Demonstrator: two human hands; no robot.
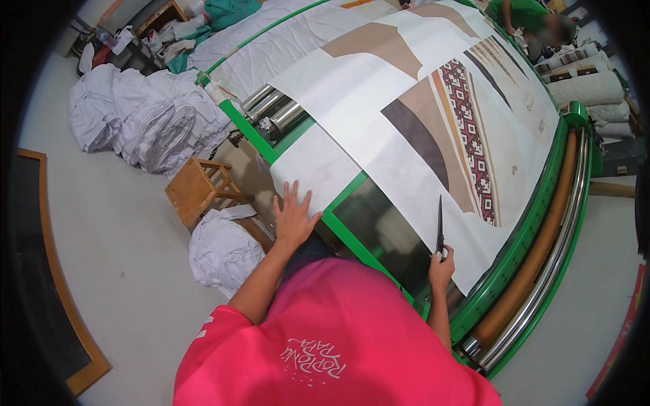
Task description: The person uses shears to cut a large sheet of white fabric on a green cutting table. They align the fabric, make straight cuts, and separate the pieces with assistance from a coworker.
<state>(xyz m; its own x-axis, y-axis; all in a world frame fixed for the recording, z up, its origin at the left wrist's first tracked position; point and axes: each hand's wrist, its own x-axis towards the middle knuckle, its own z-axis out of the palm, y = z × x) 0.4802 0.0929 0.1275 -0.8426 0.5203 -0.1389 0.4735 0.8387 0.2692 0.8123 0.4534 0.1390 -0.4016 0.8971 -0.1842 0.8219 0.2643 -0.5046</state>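
Observation:
My right hand (442, 272) is closed round the handles of black scissors (441, 220). Their blades point away from me and lie over the near part of a long white printed sheet (406, 196). The sheet carries tan and dark brown shapes and a strip of red, white and black pattern (474, 135). Fingers spread, my left hand (295, 215) rests on a plain white sheet (318, 162) by the green frame (362, 245) of a large roller machine. A dark, shiny panel (389, 227) shows between the two sheets and the near edge of the frame.
Heaped white cloth (145, 115) lies on the floor at the left, near a wooden stool (193, 189) and a smaller white bundle (223, 247). Brown and metal rollers (542, 257) run along the right. Another person in green (518, 17) bends at the far right, near stacked fabric rolls (586, 88).

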